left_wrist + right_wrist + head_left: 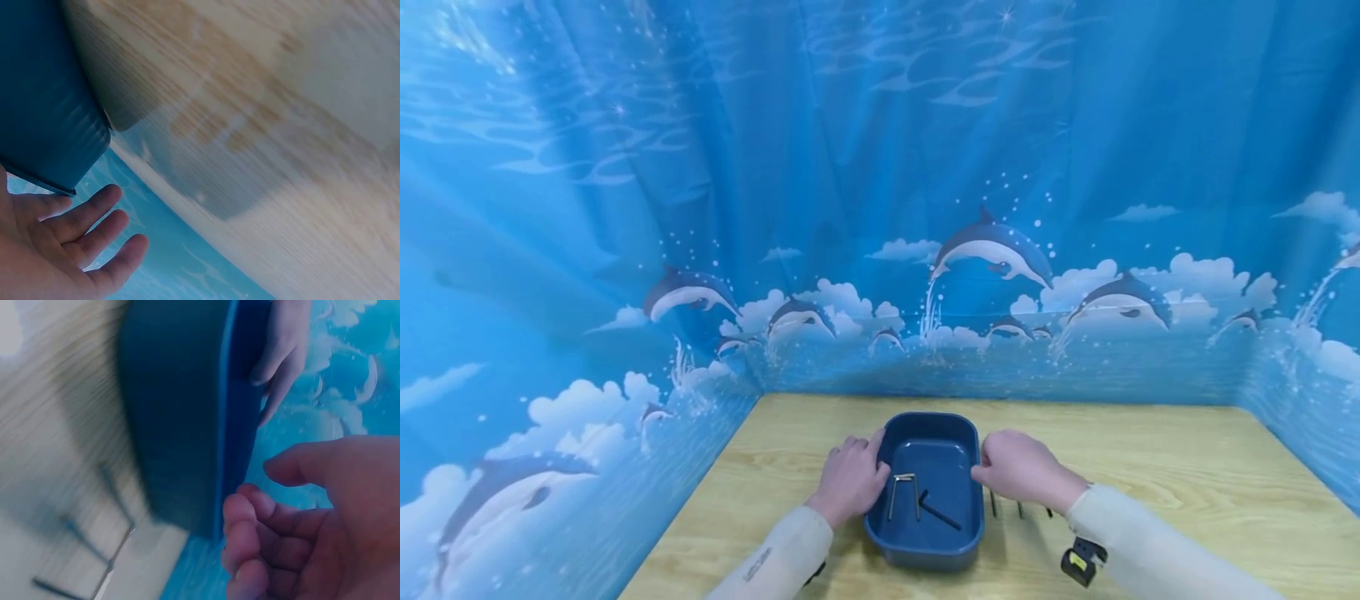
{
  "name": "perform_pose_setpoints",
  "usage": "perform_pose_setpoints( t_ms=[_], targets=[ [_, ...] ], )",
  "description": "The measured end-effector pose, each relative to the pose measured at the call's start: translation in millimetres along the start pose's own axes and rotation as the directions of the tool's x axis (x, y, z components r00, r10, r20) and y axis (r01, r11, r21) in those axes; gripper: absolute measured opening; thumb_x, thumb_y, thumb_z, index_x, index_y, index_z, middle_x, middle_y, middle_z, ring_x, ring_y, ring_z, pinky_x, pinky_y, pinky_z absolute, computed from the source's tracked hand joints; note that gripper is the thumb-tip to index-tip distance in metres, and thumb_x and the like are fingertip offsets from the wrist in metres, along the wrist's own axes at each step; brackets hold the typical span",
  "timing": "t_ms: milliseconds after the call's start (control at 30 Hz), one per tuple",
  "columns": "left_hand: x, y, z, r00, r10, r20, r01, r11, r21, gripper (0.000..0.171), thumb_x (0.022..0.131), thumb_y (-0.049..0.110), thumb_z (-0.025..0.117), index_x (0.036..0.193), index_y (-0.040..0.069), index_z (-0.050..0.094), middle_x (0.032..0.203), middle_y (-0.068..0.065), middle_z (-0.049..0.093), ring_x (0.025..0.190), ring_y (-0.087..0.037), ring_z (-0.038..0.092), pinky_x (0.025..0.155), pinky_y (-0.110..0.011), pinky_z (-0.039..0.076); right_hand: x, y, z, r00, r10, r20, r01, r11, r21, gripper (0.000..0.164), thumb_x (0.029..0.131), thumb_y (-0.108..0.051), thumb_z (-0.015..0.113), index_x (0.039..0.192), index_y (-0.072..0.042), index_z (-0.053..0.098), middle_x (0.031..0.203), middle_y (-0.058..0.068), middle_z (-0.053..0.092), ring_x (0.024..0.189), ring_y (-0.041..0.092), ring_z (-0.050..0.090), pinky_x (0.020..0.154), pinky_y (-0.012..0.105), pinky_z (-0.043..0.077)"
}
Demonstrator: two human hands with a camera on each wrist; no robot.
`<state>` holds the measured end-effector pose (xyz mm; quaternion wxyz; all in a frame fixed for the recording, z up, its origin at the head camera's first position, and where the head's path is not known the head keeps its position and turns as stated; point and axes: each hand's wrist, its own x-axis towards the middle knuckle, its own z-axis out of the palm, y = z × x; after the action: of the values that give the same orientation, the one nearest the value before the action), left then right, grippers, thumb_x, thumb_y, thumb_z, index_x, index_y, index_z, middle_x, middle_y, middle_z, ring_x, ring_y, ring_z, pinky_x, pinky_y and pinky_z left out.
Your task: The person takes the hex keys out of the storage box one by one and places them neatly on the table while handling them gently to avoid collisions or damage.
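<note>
A dark blue plastic bin [925, 546] stands on the table. Inside lie two shiny L-shaped hex keys [917, 500] and a black hex key [940, 510]. My left hand [852, 477] holds the bin's left rim, its thumb over the inner side and its other fingers outside; in the left wrist view those fingers spread beside the wall. At the opposite rim is my right hand [1026, 468], fingers loosely curled and thumb apart from them in the right wrist view [294, 531], with nothing visible between. Several hex keys [87, 542] lie on the table beneath it, partly hidden in the head view.
The light wood-grain table [1157, 483] extends to both sides of the bin. A blue curtain [865, 192] printed with dolphins and clouds encloses its back and sides. A black device [1081, 562] is strapped at the right wrist.
</note>
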<state>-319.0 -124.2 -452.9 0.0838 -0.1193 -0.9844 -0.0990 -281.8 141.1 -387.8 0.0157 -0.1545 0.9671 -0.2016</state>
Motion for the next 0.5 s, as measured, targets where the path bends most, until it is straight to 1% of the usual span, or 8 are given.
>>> perform_pose_setpoints(
  t_ms=[67,133,300,367,500],
  targets=[
    [-0.7,-0.8,-0.5,1.000,-0.002,-0.002,0.002,1.000,0.003,0.056,0.100,0.033,0.048,0.152,0.012,0.045,0.133,-0.015,0.064,0.126,-0.033,0.056,0.102,-0.057,0.046,5,-11,1,0.999,-0.024,0.029,0.024,1.000,-0.009,0.052,0.091,-0.023,0.066,0.049,-0.019,0.035,0.046,-0.011,0.018,0.045,0.010,0.016,0.049,0.027,0.020],
    [-1.2,-1.8,0.2,1.000,-0.003,-0.004,0.003,1.000,0.007,0.055,0.100,0.032,0.048,0.151,0.012,0.046,0.133,-0.015,0.064,0.126,-0.033,0.056,0.101,-0.058,0.046,11,-19,4,0.997,-0.046,0.060,0.048,0.998,-0.031,0.051,0.091,-0.023,0.067,0.050,-0.019,0.036,0.047,-0.010,0.018,0.045,0.011,0.017,0.049,0.027,0.022],
    [-0.6,-2.1,2.6,1.000,0.005,-0.001,-0.005,1.000,0.011,0.055,0.099,0.032,0.048,0.151,0.012,0.046,0.131,-0.014,0.065,0.124,-0.033,0.057,0.099,-0.057,0.047,25,-34,11,0.988,-0.079,0.132,0.094,0.990,-0.109,0.039,0.090,-0.024,0.070,0.061,-0.016,0.046,0.055,-0.005,0.032,0.048,0.012,0.032,0.051,0.030,0.032],
    [0.2,-1.6,2.6,1.000,0.006,0.001,-0.006,1.000,0.012,0.056,0.099,0.032,0.048,0.151,0.013,0.046,0.131,-0.014,0.065,0.123,-0.033,0.057,0.099,-0.057,0.047,30,-38,14,0.983,-0.089,0.159,0.110,0.986,-0.129,0.034,0.090,-0.024,0.071,0.066,-0.015,0.050,0.058,-0.003,0.037,0.051,0.013,0.037,0.053,0.031,0.035],
    [2.0,-0.9,1.8,1.000,0.007,-0.001,-0.007,1.000,0.022,0.056,0.099,0.033,0.049,0.151,0.013,0.046,0.130,-0.014,0.065,0.123,-0.032,0.057,0.098,-0.056,0.048,40,-45,18,0.972,-0.093,0.217,0.128,0.980,-0.155,0.027,0.089,-0.025,0.073,0.072,-0.014,0.056,0.060,-0.003,0.046,0.053,0.013,0.044,0.054,0.031,0.038]
  ],
)
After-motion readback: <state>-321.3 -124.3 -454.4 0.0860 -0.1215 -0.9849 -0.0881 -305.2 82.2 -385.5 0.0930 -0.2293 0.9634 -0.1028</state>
